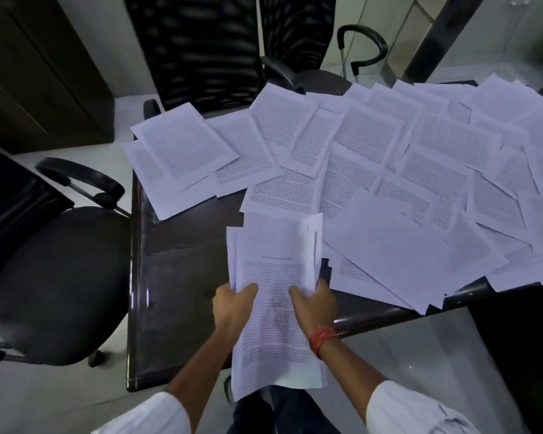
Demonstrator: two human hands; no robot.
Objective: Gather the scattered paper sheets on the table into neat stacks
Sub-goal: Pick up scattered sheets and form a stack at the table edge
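Paper sheets left [389, 158]: most lie scattered and overlapping across the counter [182, 277], far and right.
Bundle gathered [276, 296]: small, edges uneven, held above the near counter edge.
Grip: left hand [232, 303] and right hand [315, 303] pinch its sides.

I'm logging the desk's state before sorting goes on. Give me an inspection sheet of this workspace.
Surface: dark glossy table, bare at its left part, covered elsewhere.
Job's things: held bundle of sheets, edges uneven; scattered sheets overlapping across the far and right side, some overhanging the near right edge.
Clutter: nothing seen.
Hands: left hand grips the bundle's left edge; right hand grips its right edge, red band on the wrist.
Cables: nothing seen.
Surroundings: black office chair at left, mesh-backed chairs beyond the table, pale floor.
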